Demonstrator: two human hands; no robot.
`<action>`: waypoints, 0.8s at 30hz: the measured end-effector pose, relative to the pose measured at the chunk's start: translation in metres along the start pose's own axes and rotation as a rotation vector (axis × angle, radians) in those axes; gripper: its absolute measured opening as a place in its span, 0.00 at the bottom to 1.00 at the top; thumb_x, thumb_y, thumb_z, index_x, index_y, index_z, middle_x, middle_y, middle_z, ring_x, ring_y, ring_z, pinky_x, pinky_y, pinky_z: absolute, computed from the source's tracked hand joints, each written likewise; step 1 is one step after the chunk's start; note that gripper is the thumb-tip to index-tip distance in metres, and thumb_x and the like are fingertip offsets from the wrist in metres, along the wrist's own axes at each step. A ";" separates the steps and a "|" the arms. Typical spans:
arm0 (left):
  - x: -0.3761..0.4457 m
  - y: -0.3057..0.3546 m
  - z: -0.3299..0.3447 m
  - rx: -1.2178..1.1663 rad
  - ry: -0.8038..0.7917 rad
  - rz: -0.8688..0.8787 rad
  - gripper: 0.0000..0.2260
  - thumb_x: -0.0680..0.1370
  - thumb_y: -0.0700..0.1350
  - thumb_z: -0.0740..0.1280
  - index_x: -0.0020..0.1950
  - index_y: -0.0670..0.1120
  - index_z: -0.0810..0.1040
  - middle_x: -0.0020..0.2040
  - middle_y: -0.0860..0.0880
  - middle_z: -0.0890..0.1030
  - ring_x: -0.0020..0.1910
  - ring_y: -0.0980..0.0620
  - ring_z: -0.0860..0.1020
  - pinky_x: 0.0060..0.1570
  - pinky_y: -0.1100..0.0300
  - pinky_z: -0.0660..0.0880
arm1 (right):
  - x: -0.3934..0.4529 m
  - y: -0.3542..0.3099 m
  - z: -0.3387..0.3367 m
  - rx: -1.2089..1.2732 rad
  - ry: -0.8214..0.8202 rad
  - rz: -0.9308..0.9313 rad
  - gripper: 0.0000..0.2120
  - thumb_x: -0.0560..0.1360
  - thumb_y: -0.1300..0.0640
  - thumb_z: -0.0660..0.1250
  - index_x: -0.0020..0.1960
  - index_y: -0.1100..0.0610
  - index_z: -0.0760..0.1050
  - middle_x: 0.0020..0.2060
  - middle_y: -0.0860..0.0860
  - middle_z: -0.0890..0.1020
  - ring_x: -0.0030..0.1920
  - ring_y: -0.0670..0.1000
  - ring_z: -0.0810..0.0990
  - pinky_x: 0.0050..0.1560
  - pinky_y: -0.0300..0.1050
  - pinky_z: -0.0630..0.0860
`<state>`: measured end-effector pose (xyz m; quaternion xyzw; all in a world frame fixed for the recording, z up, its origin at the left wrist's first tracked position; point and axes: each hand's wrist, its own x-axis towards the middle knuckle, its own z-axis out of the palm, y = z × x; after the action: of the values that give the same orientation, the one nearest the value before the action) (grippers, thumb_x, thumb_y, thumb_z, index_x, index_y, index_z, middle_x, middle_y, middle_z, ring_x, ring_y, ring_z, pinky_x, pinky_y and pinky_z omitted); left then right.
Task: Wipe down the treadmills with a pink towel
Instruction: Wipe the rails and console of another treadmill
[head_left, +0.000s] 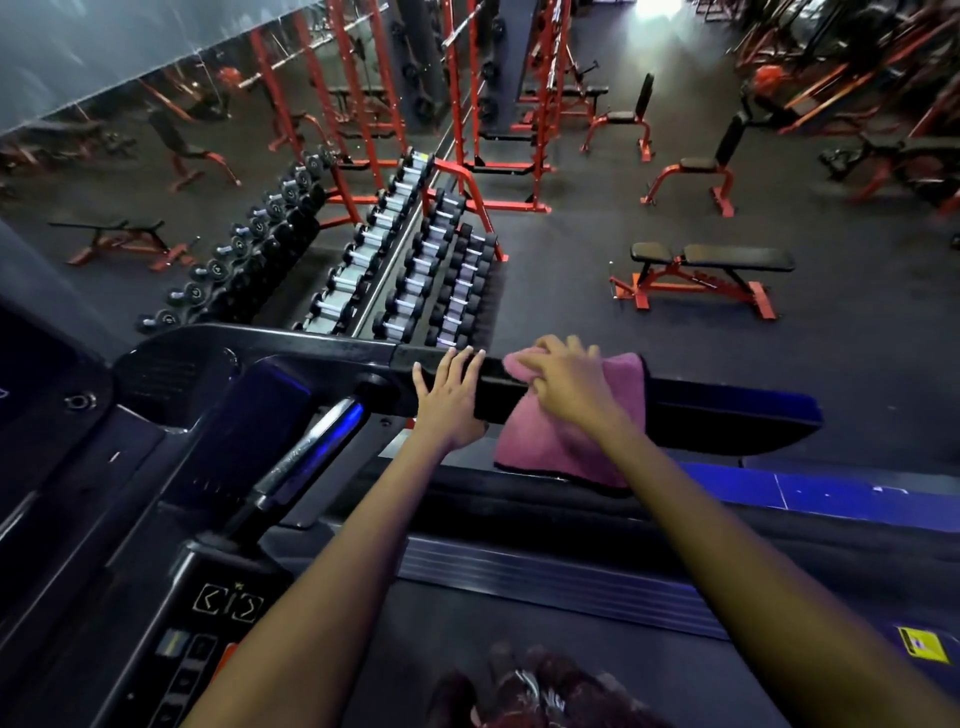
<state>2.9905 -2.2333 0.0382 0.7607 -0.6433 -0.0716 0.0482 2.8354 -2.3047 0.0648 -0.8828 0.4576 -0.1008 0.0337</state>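
Observation:
A black treadmill side handrail (717, 410) runs left to right across the middle of the view. A pink towel (540, 441) hangs draped over it. My right hand (566, 379) presses on the top of the towel, fingers bunched into the cloth. My left hand (452, 395) grips the bare rail just left of the towel, fingers curled over its top. The treadmill console (197, 613) with its buttons sits at the lower left, and the belt (519, 634) lies below my arms.
Beyond the rail stands a dumbbell rack (415, 260) with several dumbbells, beside a mirror wall. A red and black flat bench (701, 275) sits on the dark floor to the right. Red squat racks (493, 104) and more benches fill the back.

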 end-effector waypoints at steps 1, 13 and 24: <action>0.001 -0.001 -0.001 0.006 0.003 0.005 0.40 0.72 0.48 0.67 0.77 0.48 0.47 0.76 0.50 0.50 0.76 0.51 0.45 0.69 0.35 0.42 | -0.006 -0.002 0.001 -0.003 0.004 -0.066 0.19 0.77 0.56 0.60 0.66 0.43 0.71 0.62 0.49 0.73 0.58 0.54 0.69 0.55 0.49 0.63; 0.009 -0.008 -0.023 0.013 -0.084 0.058 0.36 0.73 0.48 0.66 0.77 0.49 0.52 0.74 0.48 0.56 0.74 0.47 0.52 0.71 0.39 0.49 | 0.013 -0.014 -0.007 0.048 -0.047 0.108 0.15 0.76 0.59 0.59 0.60 0.47 0.76 0.56 0.53 0.74 0.58 0.56 0.69 0.59 0.54 0.65; -0.003 -0.047 -0.013 0.109 -0.081 -0.081 0.45 0.72 0.53 0.69 0.76 0.55 0.38 0.77 0.48 0.40 0.76 0.44 0.39 0.69 0.36 0.42 | 0.004 -0.010 0.001 0.006 0.028 0.168 0.15 0.76 0.58 0.59 0.60 0.49 0.76 0.55 0.52 0.74 0.56 0.55 0.71 0.56 0.50 0.65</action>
<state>3.0374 -2.2228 0.0433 0.7840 -0.6165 -0.0692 -0.0223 2.8463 -2.3022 0.0661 -0.8398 0.5299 -0.1112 0.0385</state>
